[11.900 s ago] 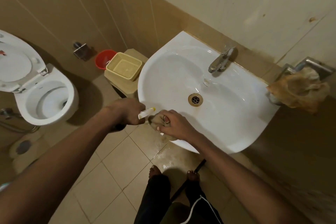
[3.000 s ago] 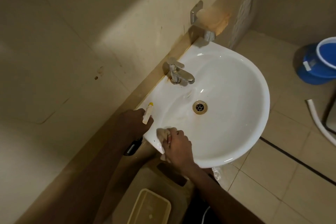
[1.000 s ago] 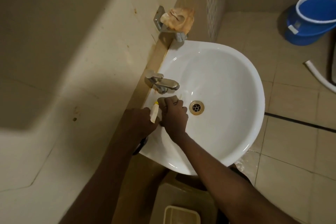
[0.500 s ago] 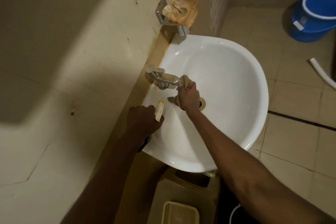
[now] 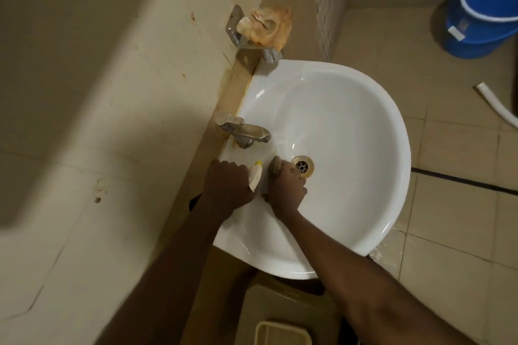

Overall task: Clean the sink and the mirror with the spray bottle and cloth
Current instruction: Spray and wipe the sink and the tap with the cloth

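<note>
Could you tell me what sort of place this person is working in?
Most likely a small home bathroom: a white wall-mounted sink with a metal tap, tiled walls and floor, and a blue bucket standing on the floor nearby.

White sink (image 5: 350,134), blue bucket (image 5: 476,33)

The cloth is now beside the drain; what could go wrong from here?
1. The right hand scrubs with the cloth right beside the open drain; a corner might snag there.
2. The left hand holds the spray bottle close against the right hand, so they may bump and spray by accident.
</note>
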